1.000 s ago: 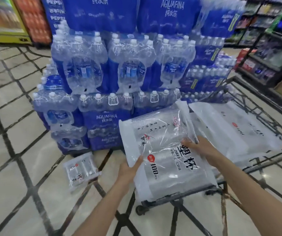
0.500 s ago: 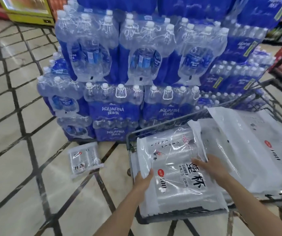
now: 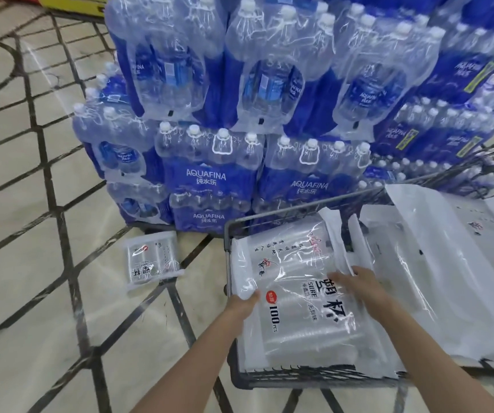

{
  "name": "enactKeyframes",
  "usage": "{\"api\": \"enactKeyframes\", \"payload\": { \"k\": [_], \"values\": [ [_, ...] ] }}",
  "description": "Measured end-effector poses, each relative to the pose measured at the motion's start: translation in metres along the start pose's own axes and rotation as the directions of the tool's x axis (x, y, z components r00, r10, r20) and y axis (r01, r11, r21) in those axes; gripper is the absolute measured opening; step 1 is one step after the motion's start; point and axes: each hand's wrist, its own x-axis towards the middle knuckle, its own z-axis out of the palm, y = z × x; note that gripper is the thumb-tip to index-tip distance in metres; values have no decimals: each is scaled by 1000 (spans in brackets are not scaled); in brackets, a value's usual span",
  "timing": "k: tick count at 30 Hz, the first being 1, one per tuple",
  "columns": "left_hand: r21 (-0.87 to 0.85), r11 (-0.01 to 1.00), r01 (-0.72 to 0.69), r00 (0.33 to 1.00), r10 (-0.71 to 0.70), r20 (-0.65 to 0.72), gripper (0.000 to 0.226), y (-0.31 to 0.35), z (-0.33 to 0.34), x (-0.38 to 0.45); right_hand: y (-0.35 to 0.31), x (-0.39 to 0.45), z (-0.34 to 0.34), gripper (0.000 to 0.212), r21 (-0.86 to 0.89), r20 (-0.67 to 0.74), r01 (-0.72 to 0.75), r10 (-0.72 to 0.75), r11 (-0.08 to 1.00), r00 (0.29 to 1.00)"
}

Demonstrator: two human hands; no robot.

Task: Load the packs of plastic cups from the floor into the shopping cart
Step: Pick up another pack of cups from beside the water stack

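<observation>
My left hand [image 3: 241, 307] holds the edge of a pack [image 3: 293, 296] lying in the cart [image 3: 227, 234], my right hand [image 3: 356, 283] rests flat on it, and one small pack [image 3: 152, 260] waits on the floor [image 3: 31, 293].

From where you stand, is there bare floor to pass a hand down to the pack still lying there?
Yes: bare tile lies between the small cup pack and the cart's left rim, and nearer you. Behind it, the water bottle stack crowds close. The cart is crowded with the pack under both hands and larger packs.
</observation>
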Motion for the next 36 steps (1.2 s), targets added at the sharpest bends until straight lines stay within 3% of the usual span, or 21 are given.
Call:
{"api": "enactKeyframes", "payload": {
  "k": [2, 5, 11, 14, 16, 19, 22, 27, 31, 36],
  "values": [
    [96, 995, -30, 997, 36, -61, 83, 6, 0, -14, 6, -1, -2, 49, 29, -35, 17, -16, 999, 999],
    [393, 914, -105, 963, 192, -190, 54, 11, 3, -40, 7, -6, 5, 49, 36, -98, 30, -26, 999, 995],
    [646, 718, -260, 897, 427, -114, 68, -21, 15, -65, 12, -11, 16, 54, -81, -132, 38, -49, 996, 990],
    [745, 611, -267, 872, 483, -84, 68, -44, 23, -70, 11, -19, 14, 72, -201, -128, 121, -149, 972, 981],
    [806, 505, -309, 805, 590, -62, 60, -57, 26, -68, 14, -24, 13, 78, -230, -120, 191, -222, 954, 968],
    [856, 402, -324, 751, 660, -26, 56, -56, 25, -73, 21, -31, 16, 76, -285, -106, 291, -332, 913, 937],
    [834, 448, -323, 858, 511, 57, 63, -55, 24, -62, 27, -32, 21, 70, -292, -101, 318, -360, 902, 927],
    [854, 424, -302, 908, 402, 122, 66, -42, 15, -52, 26, -26, 42, 66, -348, -102, 358, -415, 867, 904],
    [834, 437, -337, 912, 372, 173, 67, -36, 9, -54, 26, -19, 39, 69, -341, -82, 315, -362, 886, 929],
    [670, 579, -464, 863, 464, 197, 59, -37, -30, -73, 23, -28, 34, 74, -350, -162, 182, -251, 919, 954]
  ]
}}
